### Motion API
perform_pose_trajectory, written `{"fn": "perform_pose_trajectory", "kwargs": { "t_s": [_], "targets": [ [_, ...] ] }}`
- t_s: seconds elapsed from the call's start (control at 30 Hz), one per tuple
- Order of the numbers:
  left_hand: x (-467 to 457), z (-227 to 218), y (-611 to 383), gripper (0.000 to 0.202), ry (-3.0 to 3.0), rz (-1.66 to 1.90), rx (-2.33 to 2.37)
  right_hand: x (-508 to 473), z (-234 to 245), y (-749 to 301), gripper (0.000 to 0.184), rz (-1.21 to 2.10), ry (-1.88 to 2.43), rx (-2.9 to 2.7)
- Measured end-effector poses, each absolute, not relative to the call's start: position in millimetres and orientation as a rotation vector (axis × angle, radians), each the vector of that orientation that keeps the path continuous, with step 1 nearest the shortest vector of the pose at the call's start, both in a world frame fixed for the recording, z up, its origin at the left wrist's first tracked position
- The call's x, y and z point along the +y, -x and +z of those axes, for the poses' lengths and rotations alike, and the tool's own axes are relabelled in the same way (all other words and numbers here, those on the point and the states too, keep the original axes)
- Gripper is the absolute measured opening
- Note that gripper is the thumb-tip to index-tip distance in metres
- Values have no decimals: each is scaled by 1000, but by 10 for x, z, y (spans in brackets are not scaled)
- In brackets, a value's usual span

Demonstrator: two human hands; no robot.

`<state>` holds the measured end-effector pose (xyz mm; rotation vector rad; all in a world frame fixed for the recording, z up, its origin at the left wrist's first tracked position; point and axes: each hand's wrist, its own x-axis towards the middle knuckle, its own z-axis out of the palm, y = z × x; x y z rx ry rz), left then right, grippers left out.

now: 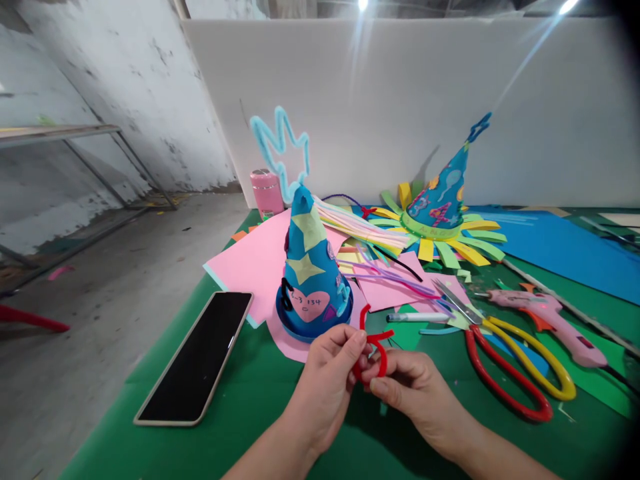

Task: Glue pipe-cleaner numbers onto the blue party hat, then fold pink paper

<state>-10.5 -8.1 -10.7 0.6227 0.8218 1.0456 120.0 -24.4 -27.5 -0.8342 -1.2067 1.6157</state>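
Between my two hands is a red pipe cleaner [383, 360], bent into a loop with two short ends sticking up and to the right. My left hand [330, 373] pinches it from the left between thumb and fingers. From the right, my right hand [417, 393] grips the lower part of the loop. Just behind my hands stands a blue paper party hat [307, 267] with pale stars, a pink heart and a light-blue crown-shaped pipe cleaner [280, 143] on its tip. The fingertips partly hide the bottom of the red loop.
A phone [197, 360] lies on the green table at left. To the right are scissors [515, 360], a pink glue gun [555, 320] and a pen [420, 318]. Farther back are pipe cleaners [370, 227], a second hat [440, 193] with a fringed brim and a pink bottle [267, 193].
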Motion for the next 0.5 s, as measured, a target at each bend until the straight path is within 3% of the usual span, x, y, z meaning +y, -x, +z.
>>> {"fn": "perform_pose_trajectory", "kwargs": {
  "t_s": [0.5],
  "targets": [
    [-90,-81,106,23,-647,1037,823,-241,-246,-1200,6,1626,736,-1237]
  ]
}}
